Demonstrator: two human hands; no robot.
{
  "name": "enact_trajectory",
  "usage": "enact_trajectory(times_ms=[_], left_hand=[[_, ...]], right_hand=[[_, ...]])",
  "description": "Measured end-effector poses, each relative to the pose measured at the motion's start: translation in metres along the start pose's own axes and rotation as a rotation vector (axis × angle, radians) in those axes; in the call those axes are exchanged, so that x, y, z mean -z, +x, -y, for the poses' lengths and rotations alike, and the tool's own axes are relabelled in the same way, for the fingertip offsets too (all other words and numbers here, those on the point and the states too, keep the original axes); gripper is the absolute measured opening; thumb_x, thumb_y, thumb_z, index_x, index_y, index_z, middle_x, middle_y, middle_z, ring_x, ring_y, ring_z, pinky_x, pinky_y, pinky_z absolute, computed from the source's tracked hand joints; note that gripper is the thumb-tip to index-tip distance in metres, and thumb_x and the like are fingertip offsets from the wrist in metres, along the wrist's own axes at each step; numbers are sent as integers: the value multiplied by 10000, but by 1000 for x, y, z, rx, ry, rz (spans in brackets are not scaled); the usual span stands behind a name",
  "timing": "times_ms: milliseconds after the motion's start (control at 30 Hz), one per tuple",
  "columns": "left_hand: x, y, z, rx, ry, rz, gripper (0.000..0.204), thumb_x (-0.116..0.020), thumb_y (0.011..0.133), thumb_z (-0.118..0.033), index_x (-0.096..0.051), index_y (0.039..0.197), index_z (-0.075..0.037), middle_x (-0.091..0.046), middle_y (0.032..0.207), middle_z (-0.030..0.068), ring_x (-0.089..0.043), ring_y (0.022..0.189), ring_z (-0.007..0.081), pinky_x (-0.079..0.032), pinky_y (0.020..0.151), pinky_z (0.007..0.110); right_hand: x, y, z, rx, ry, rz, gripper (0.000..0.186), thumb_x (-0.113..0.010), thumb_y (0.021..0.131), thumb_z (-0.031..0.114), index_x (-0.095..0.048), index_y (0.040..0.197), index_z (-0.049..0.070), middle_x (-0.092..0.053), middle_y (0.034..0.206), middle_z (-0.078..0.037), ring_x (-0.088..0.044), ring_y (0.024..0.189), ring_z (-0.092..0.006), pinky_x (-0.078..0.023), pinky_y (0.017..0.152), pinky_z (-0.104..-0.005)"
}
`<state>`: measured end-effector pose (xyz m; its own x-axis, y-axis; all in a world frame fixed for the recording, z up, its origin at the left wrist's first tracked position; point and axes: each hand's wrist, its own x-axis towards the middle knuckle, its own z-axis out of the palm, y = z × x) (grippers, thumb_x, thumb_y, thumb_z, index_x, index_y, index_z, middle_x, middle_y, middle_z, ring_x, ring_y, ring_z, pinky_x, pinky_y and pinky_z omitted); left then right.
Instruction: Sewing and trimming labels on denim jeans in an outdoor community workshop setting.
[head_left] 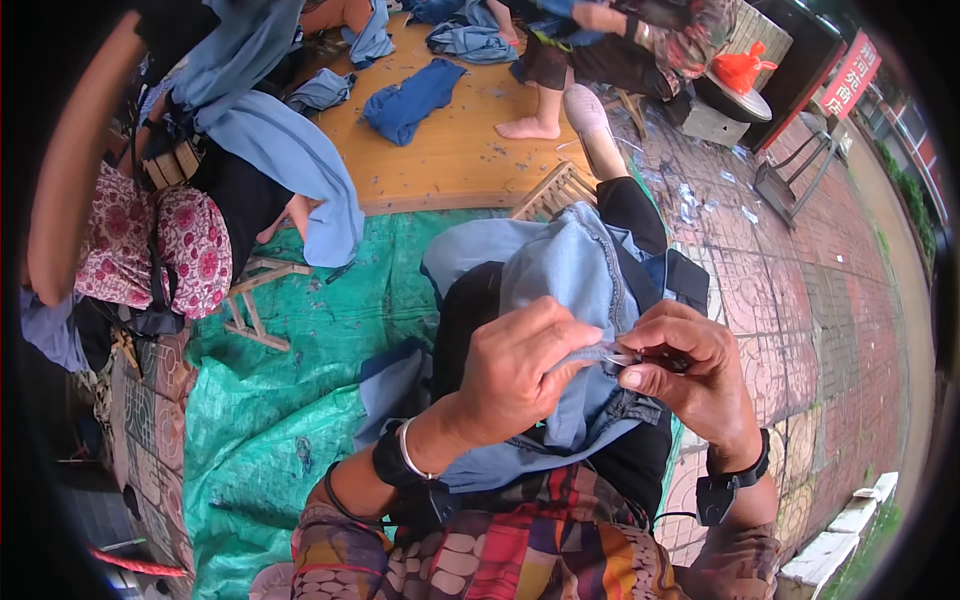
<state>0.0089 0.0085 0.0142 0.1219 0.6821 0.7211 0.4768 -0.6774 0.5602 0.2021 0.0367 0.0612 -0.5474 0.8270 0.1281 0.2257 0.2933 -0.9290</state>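
Okay, so closest in, the left hand [520,370] has its thumb and fingers pinched together on an edge of the denim [555,270], holding that bit up right at the fingertips. The right hand [690,370] is just beside it, thumb and fingers clamped on a small tool [626,358]: a shiny metal tip pokes out toward the left hand, but the fingers cover most of it, so I can't tell what kind it is. The denim itself is light blue and bunched across the lap, partly under both hands and partly just beyond them.

Below the left hand, that wrist has a white bangle [408,447] plus a black band [386,460]; under the right hand there's another strap [768,455]. Between the forearms you get a colourful patterned shirt [500,550].

Left of the left hand, a crinkled green tarp [250,400] covers the ground, with a wooden stool [265,300] on it. Further off that way sits a co-worker in a red floral print [200,240], pale cloth [290,150] hanging down beside them. Right of the right hand it's reddish paving [780,330].

Well beyond both hands is an orange-brown board [450,180] with a darker blue piece [410,100] lying on it, then a red bag [742,68] farther out to the right.
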Motion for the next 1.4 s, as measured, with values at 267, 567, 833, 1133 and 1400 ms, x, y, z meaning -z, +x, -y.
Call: enact_trajectory(times_ms=[267,567,833,1133,1400], left_hand=[[-3,-1,0,27,-43,-6,311,-702,588,55,-618,869,-48,-542,746,74,-579,625,231,-457,537,309],[-4,-2,-2,103,-131,-4,279,-740,619,15,-644,875,-39,-572,746,73,-578,630,197,-439,526,284],[-5,-5,0,53,-104,20,290,-746,611,3,-633,875,-37,-582,750,78,-587,635,208,-451,527,288],[-5,-6,0,6,-73,54,317,-741,595,14,-630,886,-43,-585,748,84,-587,628,210,-456,518,291],[-3,-5,1,44,-91,56,320,-745,583,16,-641,879,-41,-591,751,80,-587,646,207,-460,550,290]], right_hand=[[-4,-1,-3,-27,131,-5,177,-726,714,21,-630,859,-16,-555,786,-26,-546,704,-73,-428,579,-197],[-5,-1,-16,10,97,-41,153,-737,701,13,-639,818,-1,-555,775,-15,-507,639,-44,-397,538,-199],[-5,-3,-6,-13,79,-20,202,-751,687,28,-641,854,-1,-558,758,-15,-523,655,-57,-408,546,-197],[-3,-2,-2,10,-61,13,177,-748,686,22,-620,806,-7,-558,742,-24,-519,629,-60,-402,526,-205],[2,-5,-18,-1,202,33,130,-715,720,-3,-620,807,-15,-550,749,-16,-514,654,-55,-397,566,-200]])
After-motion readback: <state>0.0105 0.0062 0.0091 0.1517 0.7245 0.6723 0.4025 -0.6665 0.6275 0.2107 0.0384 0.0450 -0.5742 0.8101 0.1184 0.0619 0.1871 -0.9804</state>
